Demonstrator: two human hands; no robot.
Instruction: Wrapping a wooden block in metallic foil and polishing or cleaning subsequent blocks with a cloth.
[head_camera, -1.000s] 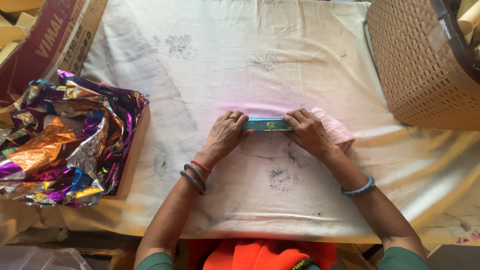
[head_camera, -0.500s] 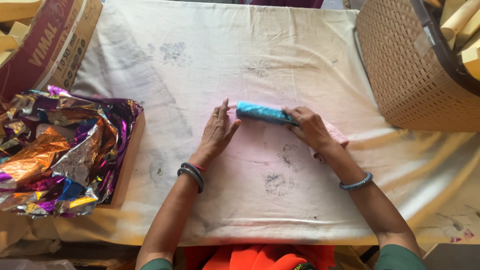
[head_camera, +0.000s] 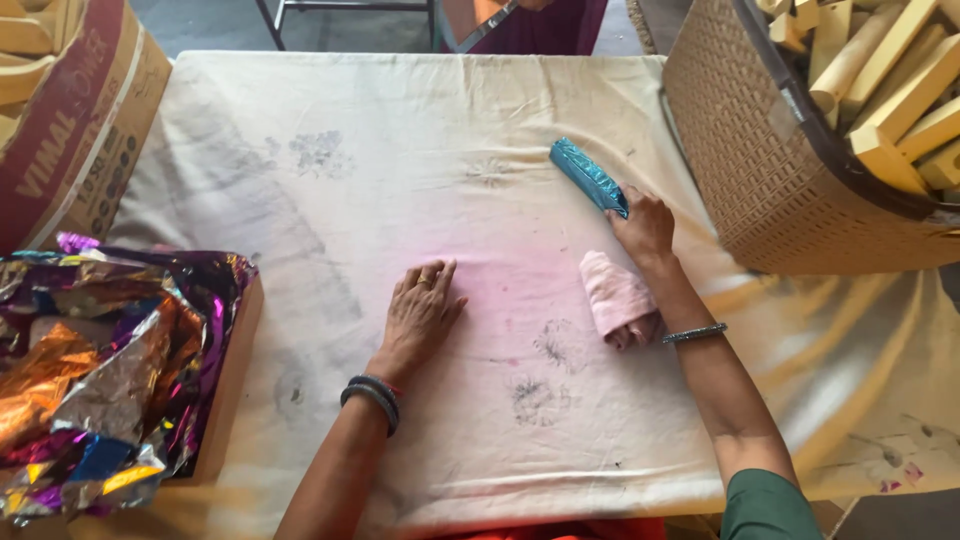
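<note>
Gripped at its lower end by the right hand (head_camera: 645, 225): a teal foil-wrapped bar (head_camera: 588, 176), right of frame centre.

Fingers close around the bar's near end; the bar lies slanted on the stained white cloth (head_camera: 330, 200), its far end pointing to the upper left. Left hand (head_camera: 420, 312) rests flat and empty on the cloth at centre, fingers spread, palm down. Rolled pink cloth (head_camera: 618, 300) lies just below the right hand, beside the wrist. Woven basket (head_camera: 760, 170) holding yellow wooden bars (head_camera: 900, 90) stands at upper right. Crumpled multicoloured foil sheets (head_camera: 100, 380) fill a tray at lower left; a cardboard box (head_camera: 90, 130) sits at upper left.
</note>
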